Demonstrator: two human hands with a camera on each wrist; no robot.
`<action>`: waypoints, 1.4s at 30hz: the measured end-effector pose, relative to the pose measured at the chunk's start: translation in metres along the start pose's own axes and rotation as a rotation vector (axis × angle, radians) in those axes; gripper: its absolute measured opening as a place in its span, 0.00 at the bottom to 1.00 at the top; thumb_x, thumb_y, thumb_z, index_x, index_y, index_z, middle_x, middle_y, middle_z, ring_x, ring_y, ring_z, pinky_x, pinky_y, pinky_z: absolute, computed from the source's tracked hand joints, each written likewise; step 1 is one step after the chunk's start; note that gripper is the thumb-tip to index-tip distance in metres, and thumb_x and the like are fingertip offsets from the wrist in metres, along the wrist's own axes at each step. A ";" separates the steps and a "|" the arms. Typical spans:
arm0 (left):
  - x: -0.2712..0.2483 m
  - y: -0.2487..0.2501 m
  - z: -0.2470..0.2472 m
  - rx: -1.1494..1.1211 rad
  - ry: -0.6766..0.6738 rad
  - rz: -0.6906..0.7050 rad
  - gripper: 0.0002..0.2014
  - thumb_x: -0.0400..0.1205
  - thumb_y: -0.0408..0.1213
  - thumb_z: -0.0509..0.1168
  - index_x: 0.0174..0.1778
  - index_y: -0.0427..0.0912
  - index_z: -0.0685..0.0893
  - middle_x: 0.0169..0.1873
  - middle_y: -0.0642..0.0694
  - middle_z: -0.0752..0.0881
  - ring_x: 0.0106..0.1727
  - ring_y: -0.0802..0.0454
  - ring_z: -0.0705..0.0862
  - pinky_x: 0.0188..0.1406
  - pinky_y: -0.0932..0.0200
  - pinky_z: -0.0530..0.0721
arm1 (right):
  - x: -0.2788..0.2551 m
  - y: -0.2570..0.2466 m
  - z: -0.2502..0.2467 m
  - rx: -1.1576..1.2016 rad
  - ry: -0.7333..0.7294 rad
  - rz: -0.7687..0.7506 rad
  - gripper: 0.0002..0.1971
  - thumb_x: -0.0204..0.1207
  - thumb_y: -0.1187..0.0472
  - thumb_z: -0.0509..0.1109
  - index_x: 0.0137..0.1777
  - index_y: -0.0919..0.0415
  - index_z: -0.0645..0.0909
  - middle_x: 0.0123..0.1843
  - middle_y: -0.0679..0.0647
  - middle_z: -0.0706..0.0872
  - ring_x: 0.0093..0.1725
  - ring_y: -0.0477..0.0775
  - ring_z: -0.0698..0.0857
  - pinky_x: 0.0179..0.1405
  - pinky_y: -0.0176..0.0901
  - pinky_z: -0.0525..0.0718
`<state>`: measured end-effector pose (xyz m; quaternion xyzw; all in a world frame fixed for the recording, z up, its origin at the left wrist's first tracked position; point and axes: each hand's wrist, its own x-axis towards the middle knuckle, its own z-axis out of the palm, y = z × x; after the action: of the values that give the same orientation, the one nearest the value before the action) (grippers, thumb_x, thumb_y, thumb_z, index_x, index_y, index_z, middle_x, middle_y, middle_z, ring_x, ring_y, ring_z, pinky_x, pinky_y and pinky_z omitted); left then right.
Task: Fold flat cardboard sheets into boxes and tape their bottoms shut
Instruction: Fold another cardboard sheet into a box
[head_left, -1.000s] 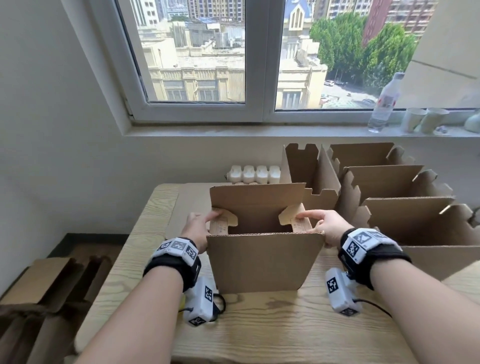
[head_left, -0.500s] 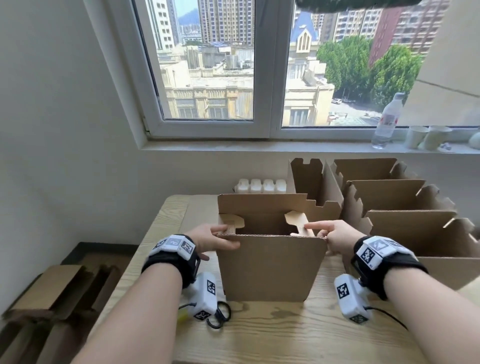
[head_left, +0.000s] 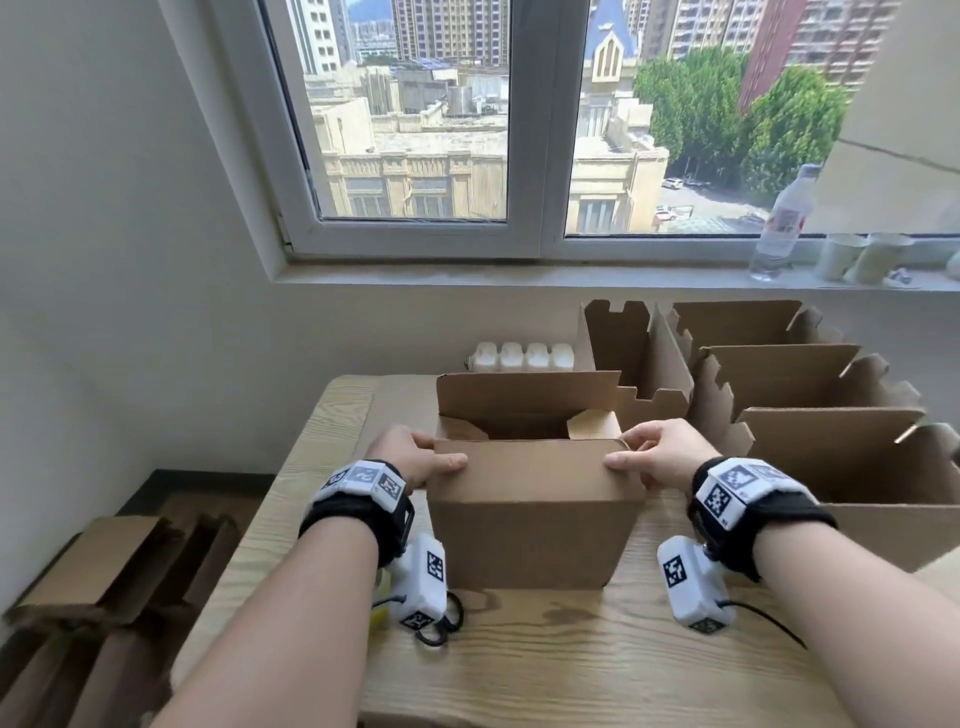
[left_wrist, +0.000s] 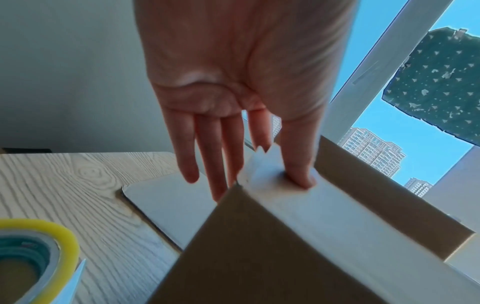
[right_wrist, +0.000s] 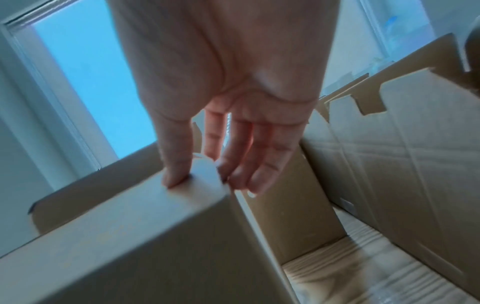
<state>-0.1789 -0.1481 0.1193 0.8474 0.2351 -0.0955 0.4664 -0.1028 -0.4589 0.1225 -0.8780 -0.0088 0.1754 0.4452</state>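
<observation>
Box (head_left: 535, 514) sits btwn hands, L hand (head_left: 410, 457) & R hand (head_left: 660, 454) each gripping near flap's top corners.

so it's a light wood-grain table (head_left: 545, 670) under the window. The cardboard box (head_left: 535, 525) being folded stands dead centre on it. Around 2 o'clock there's a bunch of open-topped boxes (head_left: 810, 415), packed close together. A yellow-edged tape roll (left_wrist: 33, 257) lies flat at about 8 o'clock, just beside the box. A flat cardboard sheet (left_wrist: 166, 203) lies at 10.
</observation>
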 end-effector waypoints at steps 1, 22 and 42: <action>0.002 0.000 0.001 0.018 0.042 -0.002 0.21 0.62 0.53 0.82 0.49 0.51 0.90 0.45 0.51 0.91 0.39 0.56 0.88 0.38 0.63 0.84 | 0.000 -0.002 0.004 -0.087 0.060 -0.013 0.14 0.64 0.54 0.84 0.46 0.56 0.85 0.36 0.51 0.85 0.30 0.49 0.81 0.28 0.39 0.77; -0.005 0.042 -0.001 0.429 0.104 0.219 0.33 0.61 0.40 0.84 0.58 0.53 0.74 0.52 0.47 0.83 0.51 0.47 0.83 0.52 0.55 0.82 | -0.009 -0.038 0.008 -0.753 0.150 -0.404 0.40 0.65 0.54 0.80 0.76 0.43 0.66 0.73 0.48 0.69 0.72 0.53 0.72 0.71 0.47 0.72; 0.022 0.020 0.034 0.495 -0.025 0.219 0.29 0.87 0.38 0.59 0.83 0.58 0.57 0.85 0.47 0.42 0.84 0.47 0.56 0.78 0.55 0.60 | -0.008 -0.010 0.044 -0.918 0.091 -0.451 0.23 0.87 0.54 0.52 0.81 0.52 0.62 0.82 0.55 0.65 0.82 0.54 0.64 0.76 0.42 0.62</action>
<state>-0.1480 -0.1786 0.1068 0.9548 0.1056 -0.1095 0.2555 -0.1229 -0.4205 0.1089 -0.9661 -0.2545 0.0148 0.0406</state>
